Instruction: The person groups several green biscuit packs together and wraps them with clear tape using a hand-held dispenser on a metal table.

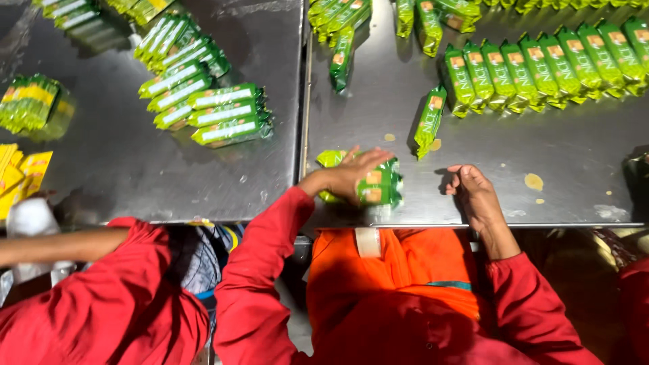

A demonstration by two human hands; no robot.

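At the far left edge a small heap of green packets (28, 101) lies on the steel worktop (122, 169), with yellow packets (20, 172) just nearer; a co-worker's bare forearm (61, 245) in a red sleeve reaches leftward along the near edge; further right, green biscuit packets with white bands lie in a loose diagonal run (177, 57), ending in a neat stack of three (226, 115) near the seam between the two steel sheets; just right of that seam, close to the near edge, the left hand (355, 174) lies palm-down with its fingers spread over a small bundle of green packets (378, 188), pressing on top of it rather than pinching; the bundle rests on the worktop and its printed ends face right; beyond it a single green packet (430, 120) lies alone, tilted, with pale crumbs (435, 144) beside it; the right hand (476, 196) rests on the near edge of the worktop, fingers curled loosely inward and holding nothing, well apart from the bundle; far right, a long row of green packets (547, 67) stands side by side, each leaning on the next; more packets (338, 20) are piled at the far edge; a larger crumb (533, 181) lies near the right hand.
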